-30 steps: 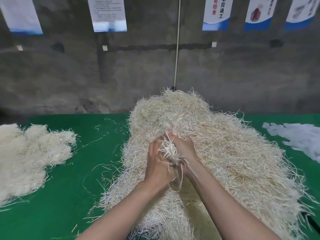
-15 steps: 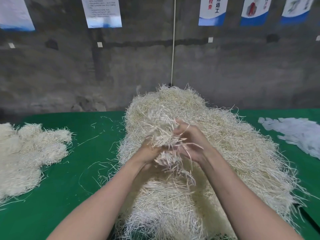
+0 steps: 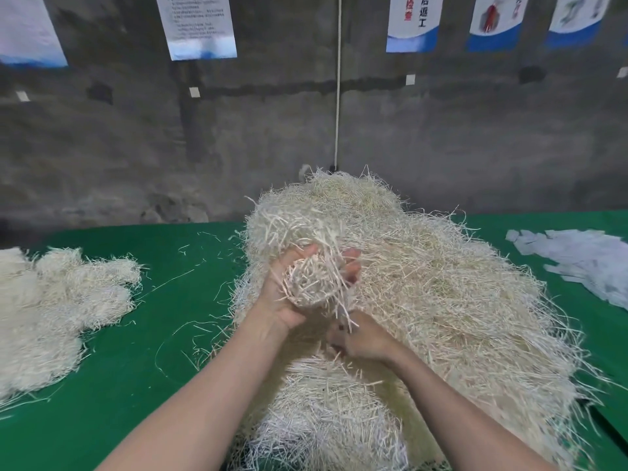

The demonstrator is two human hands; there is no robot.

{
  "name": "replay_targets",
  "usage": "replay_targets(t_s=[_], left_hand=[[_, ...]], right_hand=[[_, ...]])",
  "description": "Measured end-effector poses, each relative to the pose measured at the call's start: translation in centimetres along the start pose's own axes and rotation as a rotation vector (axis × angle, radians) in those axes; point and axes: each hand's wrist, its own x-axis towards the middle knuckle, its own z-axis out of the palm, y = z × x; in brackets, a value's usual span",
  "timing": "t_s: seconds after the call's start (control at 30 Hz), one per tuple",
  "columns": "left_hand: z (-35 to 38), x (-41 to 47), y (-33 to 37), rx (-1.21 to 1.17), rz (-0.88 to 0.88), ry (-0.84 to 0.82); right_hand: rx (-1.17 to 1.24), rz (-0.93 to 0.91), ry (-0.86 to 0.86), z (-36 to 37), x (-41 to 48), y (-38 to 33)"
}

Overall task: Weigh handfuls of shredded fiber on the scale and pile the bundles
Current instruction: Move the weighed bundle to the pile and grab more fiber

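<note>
Fingers (image 3: 351, 266): left hand (image 3: 285, 294) cups a handful (image 3: 312, 283) of fiber just above the heap (image 3: 441, 300); right hand (image 3: 363, 339), lower, pinches its trailing strands. Advised: pull stragglers free before lifting clear. Bundles (image 3: 51, 300) left of heap on counter (image 3: 136, 368); scale unseen.

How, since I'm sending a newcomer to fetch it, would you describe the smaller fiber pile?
Find the green table against the grey wall; a big loose heap fills its middle. The smaller pile lies at the table's left end, apart from the heap. Unlike the heap it is low, paler and made of rounded clumps.
</note>
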Motion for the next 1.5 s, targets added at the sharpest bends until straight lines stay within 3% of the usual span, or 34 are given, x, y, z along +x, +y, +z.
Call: replay_targets(t_s=[0.13, 0.23, 0.37, 0.43, 0.53, 0.6, 0.67, 0.77, 0.83, 0.9, 0.93, 1.0, 1.1, 1.17, 1.3, 1.37, 1.5], left_hand=[[-0.5, 0.1, 0.8, 0.027, -0.003, 0.135], [-1.3, 0.0, 2.3, 0.174, 0.011, 0.181], [-1.0, -0.5, 1.7, 0.402, 0.012, 0.297], [-1.0, -0.4, 1.2, 0.459, -0.004, 0.296], [0.0, -0.7, 0.6, 0.521, 0.018, 0.298], [0.7, -0.9, 0.0, 0.411, 0.082, 0.261], [1.7, -1.4, -1.3, 0.395, 0.176, 0.241], [1.8, -2.4, -3.4, 0.916, 0.349, 0.365], [0.0, -3.0, -3.8, 0.927, 0.439, 0.413], [-1.6, -4.5, -2.9, 0.930, 0.325, 0.345], [-1.4, -4.9, -2.5, 0.867, 0.222, 0.364], [-1.6, -5.1, -2.1, 0.859, 0.117, 0.244], [-3.8, -6.8, -1.4, 0.192, 0.194, 0.040], [-4.1, -7.9, -1.3, 0.092, 0.220, 0.019], [-3.8, -10.2, -2.2, 0.577, 0.131, 0.426], [-4.6, -11.6, -2.5, 0.795, 0.227, 0.603], [-8.1, -15.7, -2.5, 0.861, 0.287, 0.764]], right_hand=[[-0.195, 0.138, 0.149, -0.9, -0.7, 4.5], [-0.363, 0.189, 0.122, -1.6, -1.8, 7.5], [-0.232, 0.028, -0.016, -3.3, -2.2, 3.9], [-0.129, -0.103, 0.044, -4.9, -2.4, 0.4], [0.370, -0.275, 0.380, -5.9, -3.1, -4.7], [0.711, -0.289, 0.443, -4.5, -3.2, -6.9], [0.969, -0.162, 0.288, -1.8, -2.8, -7.8], [1.473, 0.037, 0.054, 0.5, -1.8, -8.1], [1.612, 0.073, 0.050, 0.2, -1.6, -8.3], [1.506, 0.114, 0.183, -0.4, -1.2, -7.9], [1.390, 0.128, 0.268, -0.8, -1.0, -7.5], [1.064, 0.126, 0.456, -1.5, -0.9, -6.6], [0.715, 0.031, 0.603, -1.4, -1.8, -6.2], [0.704, -0.054, 0.502, 0.0, -2.8, -6.6], [0.451, -0.156, 0.319, 5.1, -4.3, -8.0], [0.417, -0.148, 0.213, 7.1, -4.6, -8.5], [0.432, -0.086, -0.024, 9.5, -6.1, -8.4]])
